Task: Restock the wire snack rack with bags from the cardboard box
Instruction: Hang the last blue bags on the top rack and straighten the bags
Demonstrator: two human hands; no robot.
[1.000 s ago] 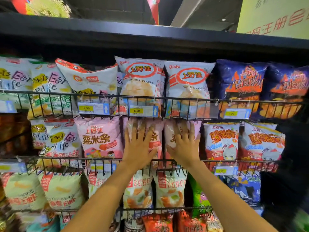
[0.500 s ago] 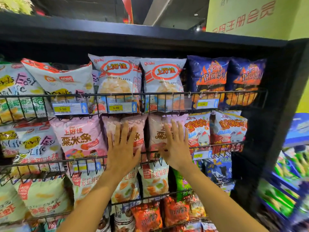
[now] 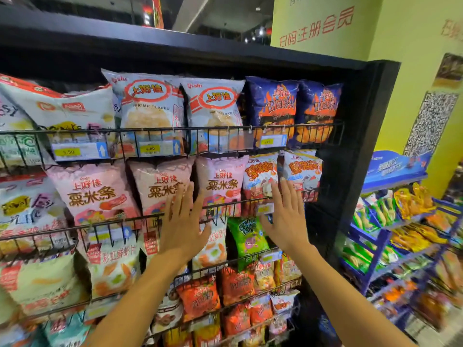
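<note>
The black wire snack rack (image 3: 225, 128) fills the view, its tiers packed with snack bags. Three pink bags (image 3: 220, 181) stand side by side in the second tier. My left hand (image 3: 184, 224) is flat and open, fingers spread, in front of the rail between the middle and right pink bags, holding nothing. My right hand (image 3: 285, 216) is also open and empty, over the price tag (image 3: 264, 208) below the white-and-orange bags (image 3: 259, 176). I cannot tell whether either hand touches the rack. The cardboard box is out of view.
White shrimp-flake bags (image 3: 150, 108) and dark blue bags (image 3: 273, 106) line the top tier. The rack's black side panel (image 3: 363, 146) stands at the right. Beyond it are a yellow-green wall (image 3: 400, 71) and a blue shelf unit (image 3: 390, 234) of snacks.
Both hands have come off the pink bags and drawn back with fingers spread. The right hand has shifted right toward the white-and-orange bags. The view has swung right, showing the blue shelf unit.
</note>
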